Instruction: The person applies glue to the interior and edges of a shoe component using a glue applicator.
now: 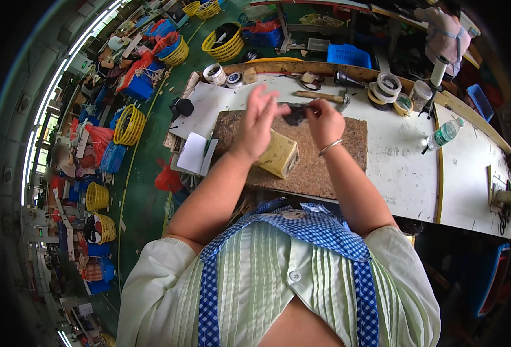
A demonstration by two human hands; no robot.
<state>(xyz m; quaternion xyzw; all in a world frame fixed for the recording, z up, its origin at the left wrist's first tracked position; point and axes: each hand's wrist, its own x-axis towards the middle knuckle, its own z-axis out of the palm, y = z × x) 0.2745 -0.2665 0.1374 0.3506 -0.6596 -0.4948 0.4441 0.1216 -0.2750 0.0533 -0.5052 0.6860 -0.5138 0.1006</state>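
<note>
A speckled brown board [342, 156] lies on the white workbench, with a yellowish block [279, 155] on its near left part. Above the board's far edge my right hand [326, 122], with a bangle at the wrist, pinches a small dark piece [294, 114] that looks thin and soft; its exact kind cannot be made out. My left hand [257, 124] is raised over the block, fingers spread and slightly blurred, the tips near the dark piece's left end. Beyond the hands lies a hammer [319, 96] with a wooden handle.
Tape rolls [388, 85] and a clear jar [421, 92] stand at the far right, near a plastic bottle [445, 133]. White tubs [214, 74] are at the far left. An open notebook [195, 152] lies by the left edge. Another person [445, 37] is beyond the bench.
</note>
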